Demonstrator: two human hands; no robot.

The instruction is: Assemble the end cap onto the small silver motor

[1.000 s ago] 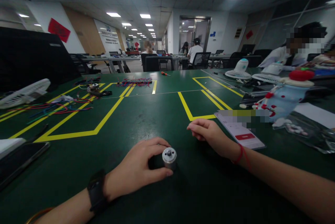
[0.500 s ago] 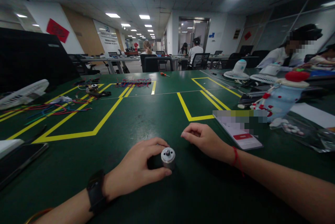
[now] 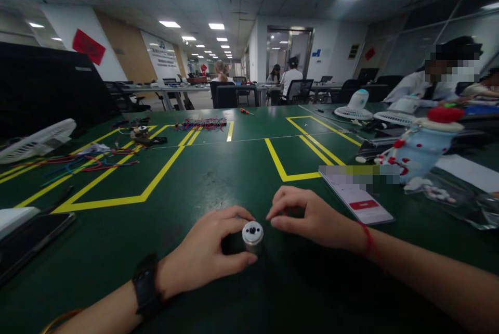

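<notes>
metal cylinder (image 3: 253,239) upright, looks set on green table (image 3: 210,167), left hand (image 3: 197,248) grasping it from its left side, thumb on the near side, fingers round the far side. right hand (image 3: 317,217) just right of the cylinder, apart from it, fingers curled, thumb and forefinger tips close, can't tell if pinching anything. phone (image 3: 353,196) beyond the cylinder to the right, wire bundle (image 3: 200,124) and orange screwdriver (image 3: 245,112) well beyond it.
</notes>
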